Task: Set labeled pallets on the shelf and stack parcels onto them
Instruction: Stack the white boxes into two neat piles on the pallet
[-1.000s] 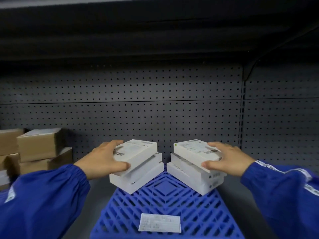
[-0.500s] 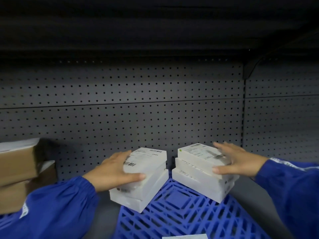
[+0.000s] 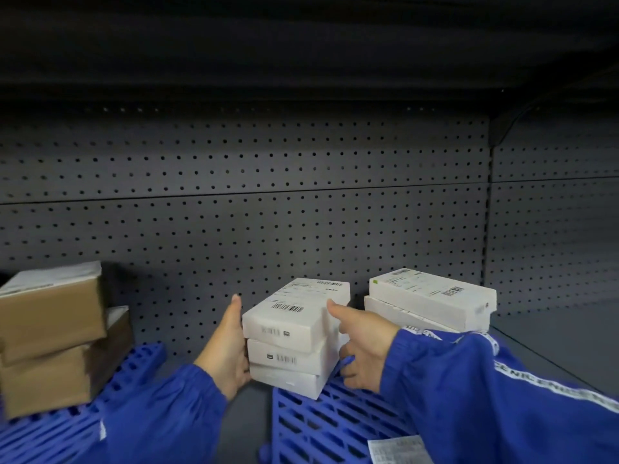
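A stack of three white parcels (image 3: 291, 333) sits on the back left corner of a blue plastic pallet (image 3: 321, 426). My left hand (image 3: 227, 349) presses flat against the stack's left side. My right hand (image 3: 361, 343) holds the stack's right side, thumb up at the top parcel. A second stack of white parcels (image 3: 432, 299) rests further right on the same pallet, partly hidden by my right sleeve. A white paper label (image 3: 398, 450) lies on the pallet's front.
Two brown cardboard boxes (image 3: 50, 333) stand stacked on another blue pallet (image 3: 130, 366) at the left. A grey perforated back panel (image 3: 268, 212) closes the shelf behind. A dark shelf underside (image 3: 301, 45) hangs overhead. Bare grey shelf floor (image 3: 552, 339) lies at the right.
My right hand left the right stack and moved to the right side of the left stack. My left hand slid down its left side. The view shifted right and closer.
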Demonstrator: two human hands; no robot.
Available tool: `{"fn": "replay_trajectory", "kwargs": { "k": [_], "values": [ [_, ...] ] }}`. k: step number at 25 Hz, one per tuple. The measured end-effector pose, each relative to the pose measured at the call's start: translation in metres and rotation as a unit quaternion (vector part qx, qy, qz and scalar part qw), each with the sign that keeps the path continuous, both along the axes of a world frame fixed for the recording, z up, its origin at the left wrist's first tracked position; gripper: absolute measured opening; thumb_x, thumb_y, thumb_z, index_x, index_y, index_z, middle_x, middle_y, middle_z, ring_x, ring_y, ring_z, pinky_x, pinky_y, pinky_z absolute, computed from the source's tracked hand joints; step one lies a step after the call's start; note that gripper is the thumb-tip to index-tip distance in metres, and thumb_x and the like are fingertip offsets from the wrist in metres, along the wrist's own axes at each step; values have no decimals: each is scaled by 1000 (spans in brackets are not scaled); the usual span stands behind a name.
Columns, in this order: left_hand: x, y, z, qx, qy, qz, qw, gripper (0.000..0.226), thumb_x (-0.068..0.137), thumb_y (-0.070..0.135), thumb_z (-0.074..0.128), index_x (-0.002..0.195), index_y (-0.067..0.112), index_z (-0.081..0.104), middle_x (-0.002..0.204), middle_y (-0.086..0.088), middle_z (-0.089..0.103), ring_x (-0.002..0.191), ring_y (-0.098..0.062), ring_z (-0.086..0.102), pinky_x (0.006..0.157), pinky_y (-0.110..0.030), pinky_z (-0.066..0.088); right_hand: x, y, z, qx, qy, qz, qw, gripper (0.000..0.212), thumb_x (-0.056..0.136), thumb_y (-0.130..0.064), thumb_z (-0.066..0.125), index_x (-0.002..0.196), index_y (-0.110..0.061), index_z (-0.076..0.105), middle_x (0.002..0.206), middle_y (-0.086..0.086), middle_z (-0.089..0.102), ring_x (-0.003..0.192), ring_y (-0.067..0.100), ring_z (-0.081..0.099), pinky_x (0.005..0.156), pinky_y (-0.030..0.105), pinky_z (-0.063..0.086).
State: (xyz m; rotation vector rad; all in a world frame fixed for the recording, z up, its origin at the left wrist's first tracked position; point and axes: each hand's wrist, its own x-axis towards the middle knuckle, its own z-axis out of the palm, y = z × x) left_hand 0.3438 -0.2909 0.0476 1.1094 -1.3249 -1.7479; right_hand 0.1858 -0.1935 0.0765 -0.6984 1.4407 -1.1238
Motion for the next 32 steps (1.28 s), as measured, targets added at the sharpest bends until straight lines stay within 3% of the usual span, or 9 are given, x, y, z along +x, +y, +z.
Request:
{"fn": "replay_trajectory", "kwargs": {
  "k": [2, 4, 6, 7, 8, 13, 20, 25, 32],
  "values": [
    [-3, 4, -3, -10, -2, -25, 1000, 80, 83, 73, 12, 117, 19, 62, 102, -10, 73, 94, -22, 67, 63, -32, 51, 1, -3, -2, 10, -13, -4, 1000, 78, 84, -64, 41, 146, -24, 18, 151, 13, 28, 107, 28, 51, 113, 47, 21],
    [-8, 10, -6, -14, -7, -43, 999, 82, 82, 75, 12, 119, 20, 61, 106, -9, 72, 98, -23, 66, 65, -32, 51, -3, -3, 0, 16, -16, -6, 1000, 71, 85, -64, 39, 140, -19, 34, 137, 11, 48, 100, 27, 54, 99, 47, 35],
    [-13, 16, -9, -21, -16, -55, 998, 82, 81, 75, 11, 117, 22, 62, 104, -7, 73, 98, -21, 67, 67, -31, 51, -10, -2, 1, 7, -23, -15, 1000, 58, 88, -60, 39, 120, -14, 53, 90, 9, 69, 85, 24, 58, 73, 39, 46],
    [-16, 19, -11, -26, -20, -57, 998, 80, 81, 75, 11, 115, 24, 63, 101, -5, 74, 96, -19, 68, 66, -30, 51, -12, 0, 1, 3, -28, -19, 999, 53, 89, -58, 39, 110, -14, 58, 68, 6, 68, 78, 23, 58, 68, 36, 46],
    [-20, 23, -10, -31, -19, -59, 998, 78, 82, 75, 11, 112, 27, 64, 98, -3, 75, 93, -17, 68, 65, -29, 51, -14, 0, 1, 0, -32, -20, 999, 50, 89, -57, 39, 106, -15, 60, 61, 5, 67, 75, 23, 59, 66, 35, 46],
    [-36, 36, -9, -39, 19, -60, 997, 63, 84, 70, 16, 104, 33, 62, 82, 6, 75, 72, -8, 71, 51, -19, 53, -20, 1, 8, -29, -43, -28, 998, 55, 89, -57, 41, 119, -15, 60, 113, 11, 68, 86, 25, 66, 63, 36, 53],
    [-40, 46, -6, -17, 33, -35, 999, 65, 81, 74, 14, 99, 34, 61, 98, 0, 70, 90, -14, 65, 63, -26, 51, -27, 2, 6, -36, -58, -16, 998, 51, 91, -56, 36, 110, -18, 63, 91, 7, 70, 76, 22, 65, 58, 34, 52],
    [-42, 44, -4, -5, 36, -22, 999, 73, 78, 78, 14, 108, 32, 61, 102, -2, 69, 96, -17, 63, 68, -30, 50, -24, 1, 9, -41, -86, -22, 995, 55, 89, -57, 39, 119, -16, 60, 112, 10, 68, 81, 25, 66, 56, 35, 53],
    [-39, 42, -3, -1, 27, -1, 1000, 80, 76, 80, 14, 119, 29, 58, 108, -5, 67, 99, -20, 62, 70, -32, 51, -24, -5, 8, -36, -72, -9, 997, 58, 86, -61, 41, 120, -18, 59, 117, 10, 66, 95, 28, 64, 65, 41, 53]
  ]
}}
